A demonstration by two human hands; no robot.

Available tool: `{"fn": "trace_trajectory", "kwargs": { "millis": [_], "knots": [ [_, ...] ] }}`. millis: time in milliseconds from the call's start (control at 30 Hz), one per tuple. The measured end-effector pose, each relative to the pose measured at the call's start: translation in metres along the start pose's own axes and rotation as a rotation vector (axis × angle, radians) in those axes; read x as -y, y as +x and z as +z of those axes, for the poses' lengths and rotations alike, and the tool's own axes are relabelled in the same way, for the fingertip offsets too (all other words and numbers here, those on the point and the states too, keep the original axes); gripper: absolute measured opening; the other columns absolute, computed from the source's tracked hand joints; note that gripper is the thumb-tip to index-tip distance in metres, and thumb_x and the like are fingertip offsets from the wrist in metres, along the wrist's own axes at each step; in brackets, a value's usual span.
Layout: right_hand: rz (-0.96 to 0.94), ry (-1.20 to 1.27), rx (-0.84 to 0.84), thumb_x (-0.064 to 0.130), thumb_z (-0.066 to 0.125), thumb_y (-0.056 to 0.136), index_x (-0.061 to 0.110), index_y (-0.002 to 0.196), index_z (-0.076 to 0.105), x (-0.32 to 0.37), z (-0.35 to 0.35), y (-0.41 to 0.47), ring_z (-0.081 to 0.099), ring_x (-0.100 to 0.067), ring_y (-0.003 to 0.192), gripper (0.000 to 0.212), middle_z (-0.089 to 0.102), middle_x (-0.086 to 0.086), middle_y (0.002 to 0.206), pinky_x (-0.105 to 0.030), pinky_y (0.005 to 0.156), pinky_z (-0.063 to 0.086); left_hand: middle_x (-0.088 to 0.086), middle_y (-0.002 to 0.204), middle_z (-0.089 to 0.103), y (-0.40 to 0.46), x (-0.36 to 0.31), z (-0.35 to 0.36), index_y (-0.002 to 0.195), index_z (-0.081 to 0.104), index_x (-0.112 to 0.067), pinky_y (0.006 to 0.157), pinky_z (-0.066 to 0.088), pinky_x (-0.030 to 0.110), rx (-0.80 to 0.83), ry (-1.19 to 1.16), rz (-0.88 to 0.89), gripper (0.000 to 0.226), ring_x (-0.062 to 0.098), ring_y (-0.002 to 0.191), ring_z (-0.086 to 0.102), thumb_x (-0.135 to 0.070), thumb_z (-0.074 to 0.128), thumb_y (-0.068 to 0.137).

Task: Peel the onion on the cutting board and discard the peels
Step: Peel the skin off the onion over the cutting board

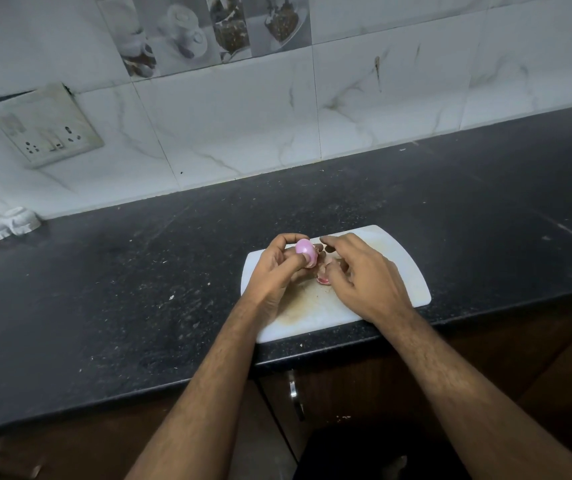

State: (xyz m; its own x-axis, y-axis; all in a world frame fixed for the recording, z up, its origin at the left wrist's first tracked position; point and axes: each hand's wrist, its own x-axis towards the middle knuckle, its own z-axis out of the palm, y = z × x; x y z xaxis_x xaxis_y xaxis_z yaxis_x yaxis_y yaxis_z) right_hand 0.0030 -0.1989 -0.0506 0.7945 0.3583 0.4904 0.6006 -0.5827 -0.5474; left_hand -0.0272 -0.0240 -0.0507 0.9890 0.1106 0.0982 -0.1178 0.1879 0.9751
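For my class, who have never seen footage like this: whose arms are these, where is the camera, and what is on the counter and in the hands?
There is no machine here. A camera worn on a person's head looks down at their own two bare arms. The left hand grips a small pink onion, mostly peeled. The right hand hovers over loose peels on a white cutting board; whether it holds any is unclear. The board lies on a dark speckled counter, near its front edge.
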Motion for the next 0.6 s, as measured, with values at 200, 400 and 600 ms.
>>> {"fn": "trace_trajectory", "kwargs": {
  "millis": [200,400,600],
  "knots": [
    [-0.094,-0.065,0.071,0.056,0.063,0.092,0.032,0.144,0.042,-0.0015,0.0019,-0.0004,0.056,0.002,0.087,0.06,0.054,0.02,0.133,-0.031,0.071,0.053,0.022,0.105,0.076,-0.0024,-0.001,0.0003,0.129,0.053,0.005,0.081,0.062,0.033,0.012,0.013,0.012,0.045,0.029,0.09,0.074,-0.011,0.071,0.09],
    [-0.092,-0.06,0.032,0.042,0.066,0.095,0.027,0.119,0.056,-0.0026,0.0024,-0.0003,0.05,0.001,0.076,0.03,0.061,0.017,0.113,-0.028,0.066,0.049,0.018,0.1,0.077,-0.0022,-0.0001,-0.0006,0.122,0.056,-0.003,0.09,0.06,0.039,0.032,0.047,0.011,0.038,0.028,0.093,0.075,-0.009,0.072,0.088],
    [-0.124,-0.032,-0.002,0.043,0.057,0.098,0.023,0.109,0.063,-0.004,0.0044,-0.001,0.058,-0.004,0.073,0.023,0.063,0.016,0.104,-0.028,0.061,0.051,0.02,0.105,0.078,-0.0014,0.0007,-0.0035,0.128,0.052,0.002,0.09,0.06,0.04,0.04,0.074,0.0,0.035,0.026,0.092,0.076,0.007,0.064,0.096]
  ]
}}
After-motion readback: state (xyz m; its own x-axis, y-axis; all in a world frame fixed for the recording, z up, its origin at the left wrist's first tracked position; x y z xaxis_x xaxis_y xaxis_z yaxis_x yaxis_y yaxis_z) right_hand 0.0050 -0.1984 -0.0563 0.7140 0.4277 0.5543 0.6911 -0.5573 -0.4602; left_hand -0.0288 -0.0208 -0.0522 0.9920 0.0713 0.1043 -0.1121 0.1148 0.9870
